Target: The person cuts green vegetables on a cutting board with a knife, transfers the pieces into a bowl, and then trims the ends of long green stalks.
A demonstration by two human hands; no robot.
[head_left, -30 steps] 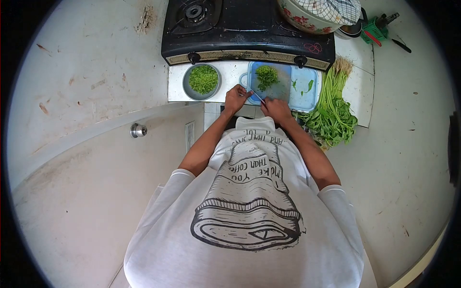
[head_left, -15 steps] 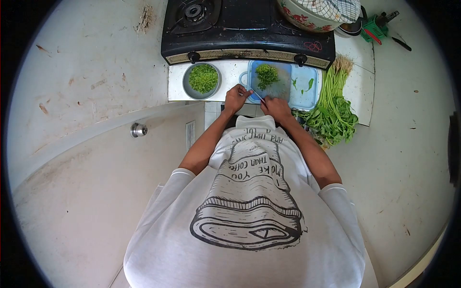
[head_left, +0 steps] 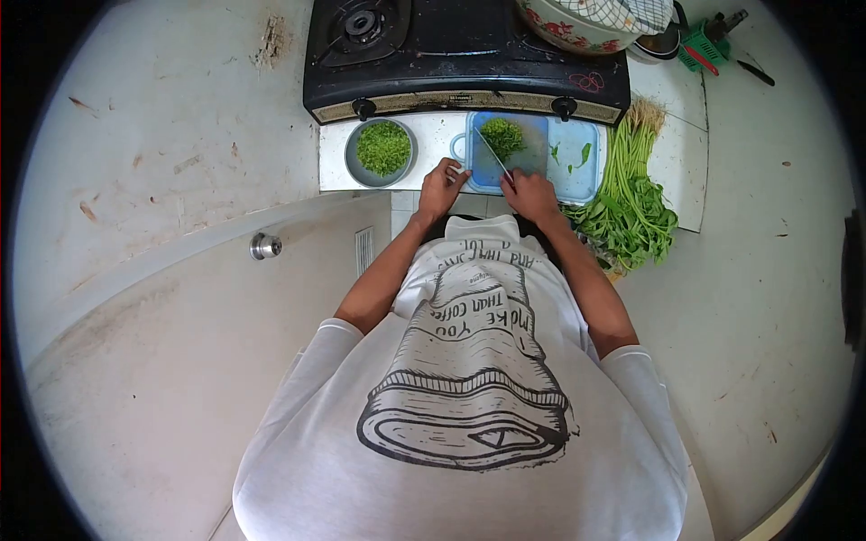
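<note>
My right hand point(head_left: 529, 194) is closed on the handle of a knife point(head_left: 494, 151), whose blade lies over the blue cutting board point(head_left: 533, 162), pointing up and left beside a pile of chopped greens point(head_left: 505, 137). At the board's lower left corner is my left hand point(head_left: 442, 187), its fingers pressed together; what they hold, if anything, is too small to tell. Left of the board stands a grey bowl point(head_left: 349, 160) of chopped greens. A few loose leaves point(head_left: 585, 153) lie on the lighter right part of the board.
A black gas stove point(head_left: 451, 77) is behind the board, with a floral pot point(head_left: 568, 36) on its right side. A bundle of leafy greens point(head_left: 627, 212) hangs over the counter's edge at right. Farther right are a green basket point(head_left: 699, 52) and a black-handled knife point(head_left: 756, 73).
The knife has swung away from my left fingers, and its blade now points up over the board near the chopped pile. My right hand has shifted slightly right.
</note>
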